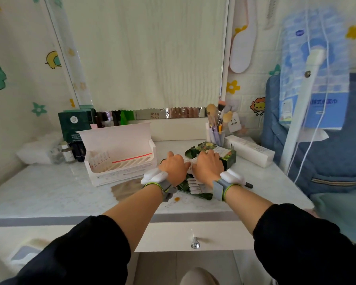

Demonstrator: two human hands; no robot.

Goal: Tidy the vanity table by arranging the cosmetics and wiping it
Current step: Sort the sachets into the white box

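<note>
Several green sachets with white ends [193,187] lie in a pile at the middle of the white vanity table [49,194]. My left hand [174,168] and my right hand [208,167] sit side by side over the pile, backs up, fingers curled down. Together they hold a small bunch of the sachets [192,161]; the fingertips are hidden. Just behind my right hand lies an open green carton [227,154]. To the left stands an open white box [119,155] with its lid up and rows of white sachets inside.
Small bottles [67,153] and a dark green mask box [74,126] stand at the back left. A cup of makeup brushes [216,132] and a long white box [249,150] are at the back right. An orange stain [176,199] marks the front edge. A drawer knob [195,242] is below.
</note>
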